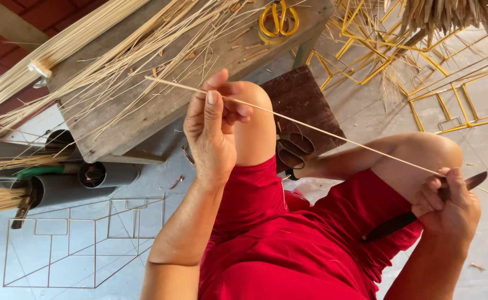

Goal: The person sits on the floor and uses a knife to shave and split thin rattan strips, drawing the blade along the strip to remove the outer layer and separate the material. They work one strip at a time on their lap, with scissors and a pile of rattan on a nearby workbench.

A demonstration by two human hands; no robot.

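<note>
My left hand [213, 130] is raised over my knee and pinches a long thin bamboo stick [321, 130] near its far end. The stick runs slantwise down to my right hand [447, 203]. That hand grips a dark-handled knife [394, 223], and the blade [473, 180] lies against the stick by my thumb. Both hands sit above my legs in red shorts [288, 244].
A worn wooden bench [144, 116] carries several loose bamboo strips and yellow scissors [279, 22]. A dark wooden block [305, 103] and black scissors [295, 150] lie beyond my knee. Grey pipes [96, 179] and a wire frame [82, 244] are left, yellow frames [422, 72] upper right.
</note>
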